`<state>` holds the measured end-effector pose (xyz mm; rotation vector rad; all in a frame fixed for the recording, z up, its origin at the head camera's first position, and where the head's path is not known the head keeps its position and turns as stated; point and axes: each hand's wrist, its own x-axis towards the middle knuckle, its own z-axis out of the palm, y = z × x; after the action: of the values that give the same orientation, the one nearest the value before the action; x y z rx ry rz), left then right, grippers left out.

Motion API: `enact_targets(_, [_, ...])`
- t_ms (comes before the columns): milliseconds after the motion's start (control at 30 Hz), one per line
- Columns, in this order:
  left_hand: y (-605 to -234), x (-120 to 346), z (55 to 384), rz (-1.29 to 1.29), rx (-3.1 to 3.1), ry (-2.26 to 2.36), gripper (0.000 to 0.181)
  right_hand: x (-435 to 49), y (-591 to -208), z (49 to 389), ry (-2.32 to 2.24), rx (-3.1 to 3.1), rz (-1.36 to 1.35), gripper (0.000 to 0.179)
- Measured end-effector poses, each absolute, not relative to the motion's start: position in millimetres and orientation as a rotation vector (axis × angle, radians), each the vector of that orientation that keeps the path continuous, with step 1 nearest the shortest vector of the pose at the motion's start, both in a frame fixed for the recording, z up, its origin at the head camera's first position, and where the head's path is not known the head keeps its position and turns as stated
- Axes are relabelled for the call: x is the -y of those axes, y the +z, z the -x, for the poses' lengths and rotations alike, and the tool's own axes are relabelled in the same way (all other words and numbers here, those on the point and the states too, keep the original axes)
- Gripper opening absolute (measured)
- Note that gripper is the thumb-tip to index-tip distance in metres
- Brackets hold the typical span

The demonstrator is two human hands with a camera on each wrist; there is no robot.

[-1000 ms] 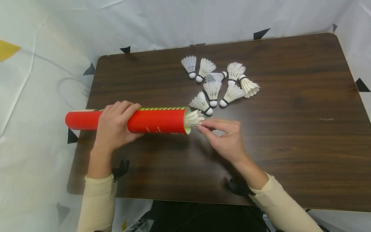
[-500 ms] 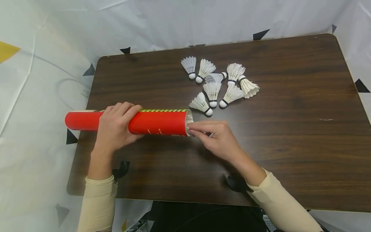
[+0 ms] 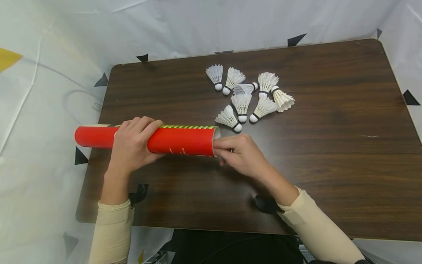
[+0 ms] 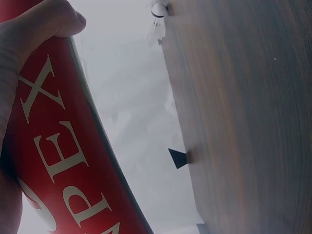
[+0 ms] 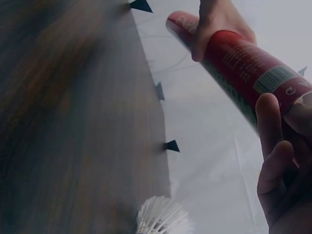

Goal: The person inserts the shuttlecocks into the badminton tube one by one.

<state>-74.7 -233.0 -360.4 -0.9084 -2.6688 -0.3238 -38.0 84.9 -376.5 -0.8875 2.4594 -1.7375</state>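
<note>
In the head view, my left hand (image 3: 133, 141) grips a red shuttlecock tube (image 3: 182, 140) around its middle, holding it level above the table. Large pale letters show on the tube (image 4: 61, 131) in the left wrist view, beside my thumb. At the tube's open right end, my right hand (image 3: 242, 154) has its thumb and fingertips inside the mouth. What those fingertips touch is hidden by the tube wall. The right wrist view shows this hand's outer fingers (image 5: 270, 122) bent outside, close to the rim. A group of white shuttlecocks (image 3: 241, 104) lies just beyond the right hand.
The brown wooden table (image 3: 329, 146) stretches far to the right. White sheeting (image 3: 184, 25) hangs behind and on both sides, with dark tape pieces (image 3: 296, 39) near the table edge. The tube's left end sticks out past the table's left edge.
A shuttlecock, feathers outward, has gone from the tube's mouth to out of sight inside. My right hand has moved left, its fingertips passing into the opening. My left hand has kept its grip.
</note>
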Motion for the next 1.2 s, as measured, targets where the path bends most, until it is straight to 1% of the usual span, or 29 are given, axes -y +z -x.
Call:
enact_targets(100, [-360,232,75,0.910,2.672,-0.318,0.075,-83,-374,40,-1.699,-2.453,0.854,0.016])
enact_targets(333, [-360,232,75,0.913,2.665,-0.320,0.075,-77,-367,46,-1.645,-2.394,0.772,0.028])
enact_targets(533, [-362,233,75,0.908,2.668,-0.326,0.074,-76,-367,46,-1.626,-2.386,0.713,0.024])
enact_targets(867, [-364,236,74,0.891,2.673,-0.328,0.074,-82,-368,43,-1.760,-2.306,0.647,0.013])
enact_targets(1067, [-365,239,74,0.881,2.668,-0.336,0.073,-89,-371,42,-1.934,-2.205,0.593,0.019])
enact_targets(1200, [-366,241,75,0.879,2.666,-0.351,0.073,-97,-371,41,-2.023,-2.172,0.580,0.020])
